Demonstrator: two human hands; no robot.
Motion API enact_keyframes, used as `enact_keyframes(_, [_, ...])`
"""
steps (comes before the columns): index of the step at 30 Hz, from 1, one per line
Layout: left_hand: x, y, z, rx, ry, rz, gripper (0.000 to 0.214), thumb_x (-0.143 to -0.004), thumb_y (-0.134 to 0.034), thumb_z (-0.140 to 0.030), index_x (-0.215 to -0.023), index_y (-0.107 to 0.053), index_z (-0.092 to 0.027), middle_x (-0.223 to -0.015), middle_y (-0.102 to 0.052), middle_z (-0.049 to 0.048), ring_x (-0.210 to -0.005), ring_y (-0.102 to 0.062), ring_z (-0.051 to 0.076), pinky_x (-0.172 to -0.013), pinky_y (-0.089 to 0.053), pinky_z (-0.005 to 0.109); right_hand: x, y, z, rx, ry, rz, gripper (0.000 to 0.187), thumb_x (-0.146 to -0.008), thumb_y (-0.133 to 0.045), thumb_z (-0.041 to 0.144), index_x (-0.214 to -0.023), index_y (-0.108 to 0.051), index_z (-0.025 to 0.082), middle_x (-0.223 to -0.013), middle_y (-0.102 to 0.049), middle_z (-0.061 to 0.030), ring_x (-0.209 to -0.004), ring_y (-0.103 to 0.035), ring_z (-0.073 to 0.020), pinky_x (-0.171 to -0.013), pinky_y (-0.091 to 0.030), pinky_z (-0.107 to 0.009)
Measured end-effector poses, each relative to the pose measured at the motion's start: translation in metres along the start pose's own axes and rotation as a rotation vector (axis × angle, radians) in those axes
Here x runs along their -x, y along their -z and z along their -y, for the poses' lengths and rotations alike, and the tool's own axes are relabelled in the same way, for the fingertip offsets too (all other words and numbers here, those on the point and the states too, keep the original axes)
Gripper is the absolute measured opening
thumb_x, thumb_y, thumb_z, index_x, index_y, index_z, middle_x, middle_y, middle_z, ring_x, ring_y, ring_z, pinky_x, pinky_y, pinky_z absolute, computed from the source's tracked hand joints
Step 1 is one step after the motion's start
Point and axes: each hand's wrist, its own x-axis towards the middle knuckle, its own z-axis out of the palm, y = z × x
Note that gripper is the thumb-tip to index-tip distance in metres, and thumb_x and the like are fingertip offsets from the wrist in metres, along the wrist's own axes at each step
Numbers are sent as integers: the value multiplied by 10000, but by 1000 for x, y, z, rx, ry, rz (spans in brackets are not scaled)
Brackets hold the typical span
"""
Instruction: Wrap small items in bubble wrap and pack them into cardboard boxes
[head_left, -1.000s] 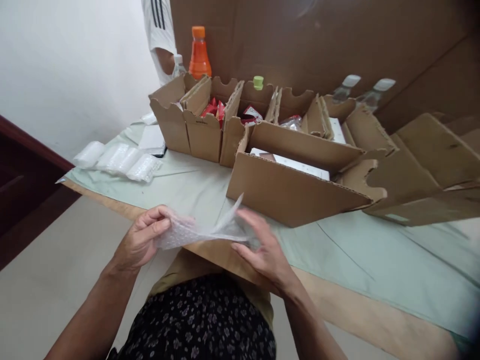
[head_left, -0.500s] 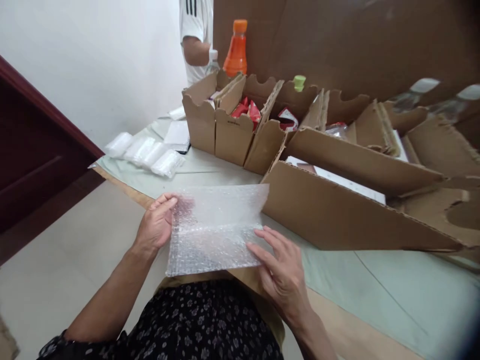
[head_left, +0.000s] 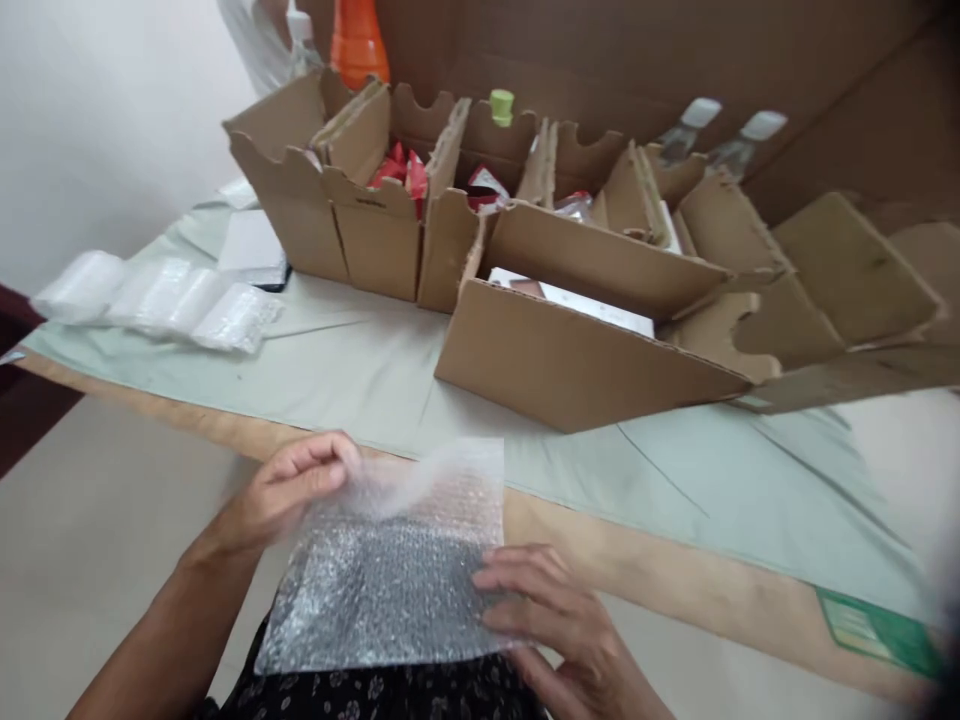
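A clear sheet of bubble wrap lies spread over my lap at the near table edge. My left hand pinches its upper left corner, fingers closed on it. My right hand rests on the sheet's right edge with fingers curled onto it. A long low cardboard box stands on the table just beyond, with white items inside.
A row of cardboard bins holds red packets and bottles. Rolled bubble wrap pieces lie at the left on the pale green table cover. An orange bottle stands at the back by a tall cardboard wall.
The bubble wrap went from crumpled between my hands to spread flat, then dropped lower onto my lap. The view shifted; the person at the back is out of sight.
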Motion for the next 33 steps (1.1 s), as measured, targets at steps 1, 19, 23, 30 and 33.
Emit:
enact_keyframes(1, [1,-10,-2,22,34,125,264,-867,-791,-475,-833,-775,-213,-787,-735,72,-736,-695,217,-687,-553,321,10,0,3,-1,-24,-40,246,-912,-621,84,-1058,-687,270,-1140,-798,-24,-1143,-739,-209,-933,-633,-380])
enact_keyframes(19, [-17,-45,5,-668,-195,35,903,-682,-897,-474,-1509,-574,-311,-1442,-677,130,-1398,-578,400,-1180,-468,512,36,17,-45,41,-402,-410,134,-990,-627,238,-1027,-756,244,-968,-814,-40,-912,-785,-209,-785,-668,-337])
enact_keyframes(23, [-30,-59,15,-793,-189,-73,597,-810,-791,-402,-1382,-671,-283,-1030,-800,61,-1002,-752,285,-966,-587,409,23,25,-56,139,-450,-447,148,-999,-625,302,-1045,-752,240,-943,-813,-28,-833,-782,-197,-774,-660,-321])
enact_keyframes(30, [-60,-69,37,-905,-330,-267,472,-893,-635,-331,-1349,-661,-212,-787,-734,-9,-697,-678,175,-726,-544,289,-6,11,-78,443,-353,-787,244,-995,-675,296,-1226,-689,220,-1112,-796,-73,-1019,-750,-235,-917,-605,-421])
enact_keyframes(33, [-63,-67,43,-933,-331,-317,489,-900,-622,-337,-1372,-647,-210,-807,-755,3,-698,-683,183,-738,-536,307,2,7,-79,433,-448,-865,360,-994,-680,329,-1332,-628,218,-1209,-764,-99,-1140,-710,-266,-1004,-555,-489])
